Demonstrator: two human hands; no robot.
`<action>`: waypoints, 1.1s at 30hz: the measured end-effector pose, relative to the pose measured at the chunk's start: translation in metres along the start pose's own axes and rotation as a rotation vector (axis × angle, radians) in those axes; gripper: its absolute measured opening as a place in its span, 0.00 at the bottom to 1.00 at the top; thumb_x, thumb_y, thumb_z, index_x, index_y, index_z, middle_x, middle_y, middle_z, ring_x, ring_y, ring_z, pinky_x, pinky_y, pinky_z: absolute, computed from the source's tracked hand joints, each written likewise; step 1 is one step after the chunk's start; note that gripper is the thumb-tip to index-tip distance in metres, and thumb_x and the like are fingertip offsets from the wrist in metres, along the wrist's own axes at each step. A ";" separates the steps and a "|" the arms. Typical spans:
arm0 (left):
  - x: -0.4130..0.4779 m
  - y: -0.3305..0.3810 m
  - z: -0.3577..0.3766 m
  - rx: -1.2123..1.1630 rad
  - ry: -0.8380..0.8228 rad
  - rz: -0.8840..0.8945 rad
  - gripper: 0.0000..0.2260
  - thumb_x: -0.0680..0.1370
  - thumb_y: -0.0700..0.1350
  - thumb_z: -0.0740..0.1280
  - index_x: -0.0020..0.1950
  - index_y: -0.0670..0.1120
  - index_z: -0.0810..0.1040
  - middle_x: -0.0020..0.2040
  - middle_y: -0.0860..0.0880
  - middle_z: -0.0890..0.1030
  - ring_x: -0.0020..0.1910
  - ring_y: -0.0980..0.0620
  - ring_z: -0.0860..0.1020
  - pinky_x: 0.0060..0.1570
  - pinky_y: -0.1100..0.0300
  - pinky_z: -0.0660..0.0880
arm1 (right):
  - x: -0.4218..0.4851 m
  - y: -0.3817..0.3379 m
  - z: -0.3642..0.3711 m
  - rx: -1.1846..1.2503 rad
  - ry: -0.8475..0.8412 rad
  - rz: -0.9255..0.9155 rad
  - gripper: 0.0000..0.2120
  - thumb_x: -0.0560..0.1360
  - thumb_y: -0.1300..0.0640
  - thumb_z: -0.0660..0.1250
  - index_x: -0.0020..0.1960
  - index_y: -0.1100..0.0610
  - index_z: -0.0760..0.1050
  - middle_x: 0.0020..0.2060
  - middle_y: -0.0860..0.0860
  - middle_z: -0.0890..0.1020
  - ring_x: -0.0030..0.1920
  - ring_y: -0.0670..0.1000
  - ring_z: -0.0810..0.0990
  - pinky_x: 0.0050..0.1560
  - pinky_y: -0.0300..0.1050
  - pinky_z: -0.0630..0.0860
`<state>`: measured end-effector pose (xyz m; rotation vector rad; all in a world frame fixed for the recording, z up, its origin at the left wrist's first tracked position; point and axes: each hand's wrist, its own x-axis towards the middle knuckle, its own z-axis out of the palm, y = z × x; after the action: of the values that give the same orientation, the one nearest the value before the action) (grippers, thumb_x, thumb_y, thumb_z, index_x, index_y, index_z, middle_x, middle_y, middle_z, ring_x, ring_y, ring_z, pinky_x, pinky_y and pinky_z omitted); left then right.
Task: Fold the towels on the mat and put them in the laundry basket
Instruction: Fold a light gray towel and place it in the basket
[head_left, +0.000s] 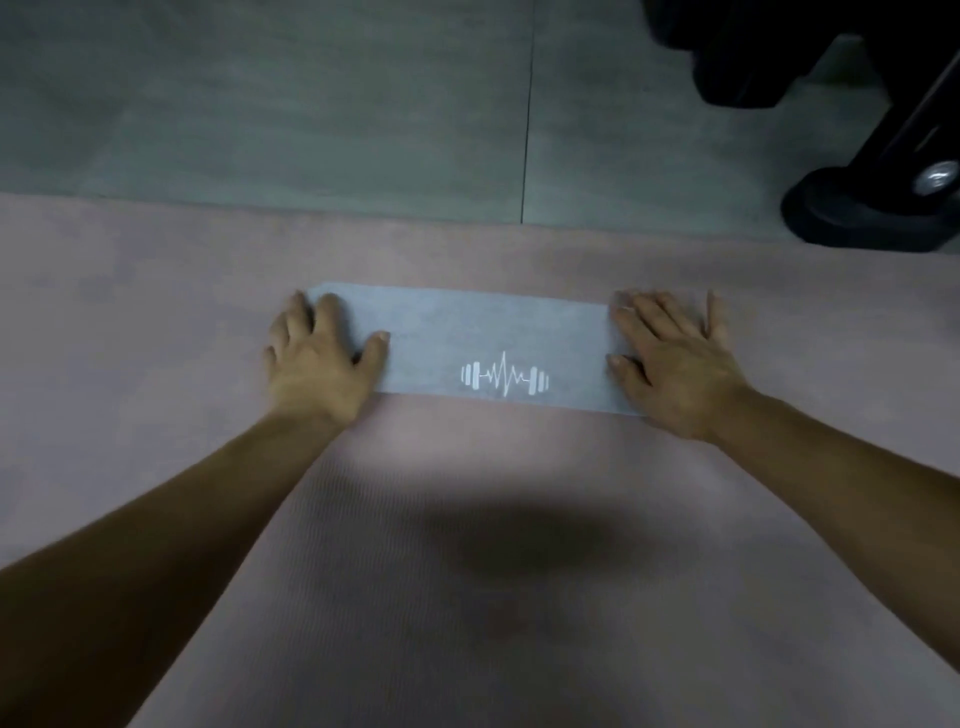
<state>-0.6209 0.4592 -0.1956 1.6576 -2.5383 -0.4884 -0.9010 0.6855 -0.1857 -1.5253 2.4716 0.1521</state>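
A grey towel, folded into a long narrow strip, lies flat across the pink mat, close to the mat's far edge. Near its lower edge, right of centre, it carries a white printed logo: a dumbbell with a heartbeat line running between its two ends. No lettering goes with it.

The left hand rests flat on the towel's left end, fingers spread and relaxed, the thumb lying on the cloth. The right hand lies flat on the right end in the same way, fingers straight and fanned, partly on the towel and partly on the mat. Neither hand grips anything.

Beyond the mat is grey tiled floor. At the upper right stands a black frame with a rubber foot and a metal bolt.

No basket or other container is in view.
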 end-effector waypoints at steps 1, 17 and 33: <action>0.001 -0.002 -0.005 -0.066 0.019 -0.064 0.30 0.78 0.60 0.65 0.74 0.45 0.64 0.74 0.37 0.66 0.72 0.37 0.63 0.71 0.42 0.61 | 0.002 -0.015 -0.004 0.019 0.046 -0.003 0.37 0.75 0.38 0.37 0.78 0.53 0.58 0.79 0.51 0.58 0.79 0.54 0.50 0.76 0.63 0.37; 0.017 -0.019 -0.023 -0.486 -0.236 -0.470 0.35 0.70 0.63 0.74 0.67 0.40 0.73 0.63 0.44 0.79 0.61 0.42 0.78 0.61 0.51 0.76 | 0.052 -0.166 0.002 0.227 0.001 -0.300 0.29 0.79 0.40 0.60 0.78 0.39 0.57 0.79 0.39 0.53 0.71 0.50 0.55 0.68 0.50 0.54; -0.074 0.106 -0.023 -0.668 -0.389 0.401 0.29 0.75 0.69 0.50 0.75 0.62 0.60 0.79 0.55 0.60 0.79 0.60 0.50 0.79 0.52 0.41 | -0.005 -0.070 -0.040 1.126 0.020 -0.235 0.54 0.70 0.62 0.78 0.80 0.46 0.42 0.57 0.44 0.80 0.54 0.39 0.81 0.54 0.31 0.74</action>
<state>-0.6776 0.5597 -0.1335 0.8580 -2.4166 -1.5122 -0.8423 0.6499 -0.1439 -1.2026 1.7399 -1.0857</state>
